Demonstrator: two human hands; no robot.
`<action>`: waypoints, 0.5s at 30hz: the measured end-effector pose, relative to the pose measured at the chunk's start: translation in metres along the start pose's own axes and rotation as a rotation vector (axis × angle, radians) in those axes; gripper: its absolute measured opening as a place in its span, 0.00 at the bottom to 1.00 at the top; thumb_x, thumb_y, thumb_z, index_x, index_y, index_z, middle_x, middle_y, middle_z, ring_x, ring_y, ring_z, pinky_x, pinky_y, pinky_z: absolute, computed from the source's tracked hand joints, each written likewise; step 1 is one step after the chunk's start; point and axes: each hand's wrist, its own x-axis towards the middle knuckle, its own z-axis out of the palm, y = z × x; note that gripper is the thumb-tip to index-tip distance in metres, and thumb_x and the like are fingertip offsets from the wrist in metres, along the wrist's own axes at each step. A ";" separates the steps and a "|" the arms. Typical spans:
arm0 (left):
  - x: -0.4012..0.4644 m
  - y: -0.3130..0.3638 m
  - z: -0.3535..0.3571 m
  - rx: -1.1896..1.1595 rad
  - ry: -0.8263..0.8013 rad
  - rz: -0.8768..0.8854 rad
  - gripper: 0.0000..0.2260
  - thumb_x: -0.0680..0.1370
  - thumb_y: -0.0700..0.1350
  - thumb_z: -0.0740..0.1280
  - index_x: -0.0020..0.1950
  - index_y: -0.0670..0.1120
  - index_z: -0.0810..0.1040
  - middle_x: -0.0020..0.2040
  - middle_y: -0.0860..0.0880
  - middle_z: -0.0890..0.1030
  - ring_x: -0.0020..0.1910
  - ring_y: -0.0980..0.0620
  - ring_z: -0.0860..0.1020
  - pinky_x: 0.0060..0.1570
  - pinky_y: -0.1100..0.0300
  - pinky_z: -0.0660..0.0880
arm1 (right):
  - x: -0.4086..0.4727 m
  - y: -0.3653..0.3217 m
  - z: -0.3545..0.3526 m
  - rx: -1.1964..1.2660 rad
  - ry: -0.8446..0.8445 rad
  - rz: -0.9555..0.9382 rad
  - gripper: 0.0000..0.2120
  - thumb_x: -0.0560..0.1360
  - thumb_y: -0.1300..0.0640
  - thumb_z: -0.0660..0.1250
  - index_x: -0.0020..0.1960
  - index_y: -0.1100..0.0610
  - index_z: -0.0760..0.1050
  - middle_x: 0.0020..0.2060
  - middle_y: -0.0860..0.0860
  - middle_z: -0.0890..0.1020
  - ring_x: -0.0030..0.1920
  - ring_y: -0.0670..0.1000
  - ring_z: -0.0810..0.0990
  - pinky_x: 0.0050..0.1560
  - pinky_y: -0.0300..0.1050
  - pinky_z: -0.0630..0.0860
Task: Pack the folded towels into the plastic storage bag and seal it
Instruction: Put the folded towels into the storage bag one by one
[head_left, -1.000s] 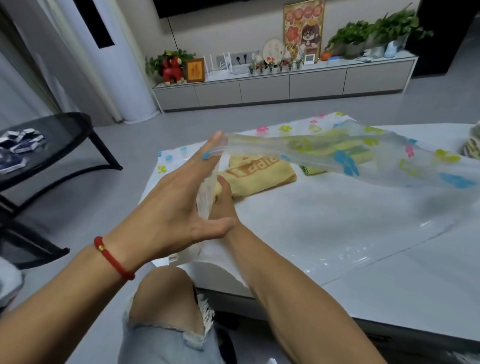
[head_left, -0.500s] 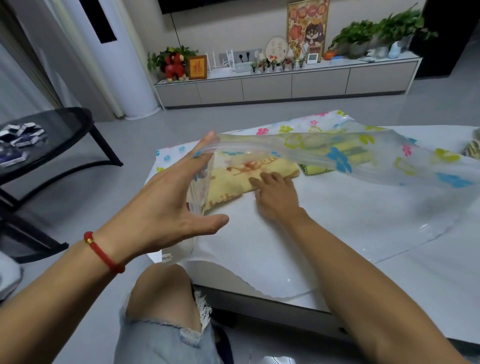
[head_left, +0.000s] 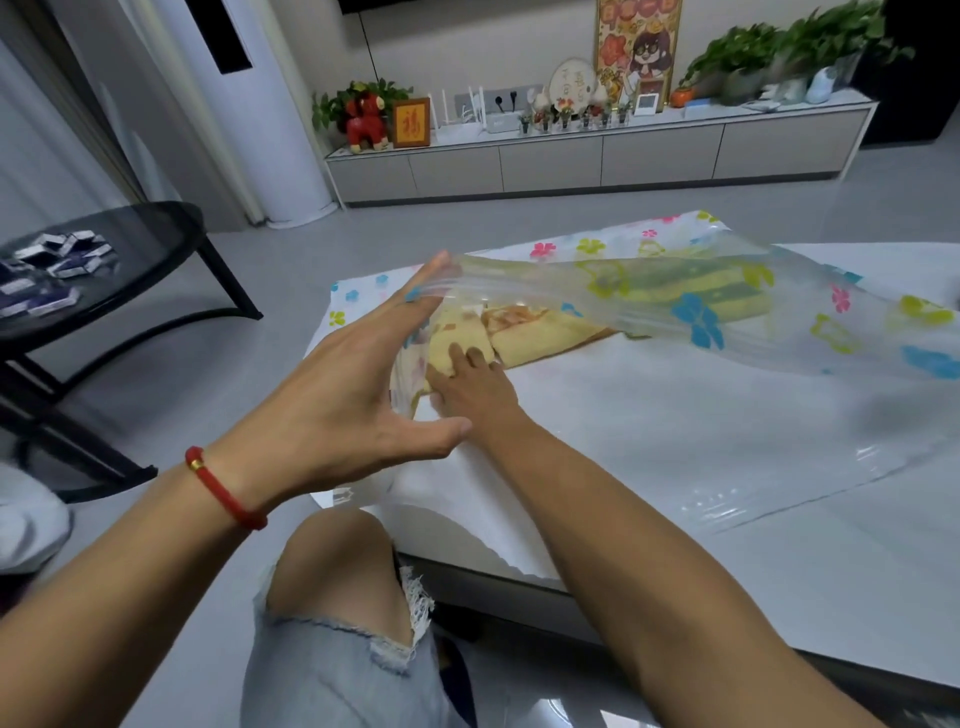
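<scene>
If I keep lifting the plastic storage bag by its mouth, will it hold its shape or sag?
Probably sag: the plastic storage bag is thin film, draping where the left hand lifts its upper layer. Its glossy, wrinkled surface suggests it is slippery. The yellow towel under the right hand may shift inside.

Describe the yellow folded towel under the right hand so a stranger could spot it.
On the white table, look inside the mouth of the clear flower-printed plastic bag lifted by the left hand. The pale yellow folded towel lies nearest, touched by the right hand; unlike the green-striped towel deeper inside, it bears orange lettering.
</scene>
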 end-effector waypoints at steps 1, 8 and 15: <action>0.000 -0.001 0.000 -0.003 0.003 0.002 0.42 0.69 0.55 0.75 0.78 0.59 0.57 0.77 0.70 0.50 0.74 0.64 0.61 0.67 0.58 0.69 | 0.004 -0.002 0.000 0.022 -0.014 0.024 0.27 0.85 0.47 0.53 0.83 0.47 0.55 0.83 0.60 0.52 0.80 0.62 0.55 0.76 0.61 0.58; 0.001 -0.004 0.013 0.074 0.034 0.005 0.41 0.69 0.57 0.74 0.77 0.61 0.56 0.77 0.66 0.56 0.69 0.69 0.62 0.60 0.81 0.56 | -0.044 0.016 -0.018 0.120 -0.040 -0.082 0.26 0.85 0.47 0.54 0.83 0.46 0.57 0.85 0.53 0.46 0.84 0.57 0.43 0.79 0.70 0.44; 0.027 0.030 0.054 0.479 0.172 0.110 0.24 0.68 0.59 0.71 0.61 0.53 0.77 0.76 0.46 0.65 0.66 0.38 0.67 0.53 0.42 0.74 | -0.201 0.115 -0.086 0.203 -0.156 -0.008 0.22 0.85 0.50 0.59 0.79 0.47 0.69 0.81 0.52 0.65 0.79 0.54 0.64 0.77 0.53 0.64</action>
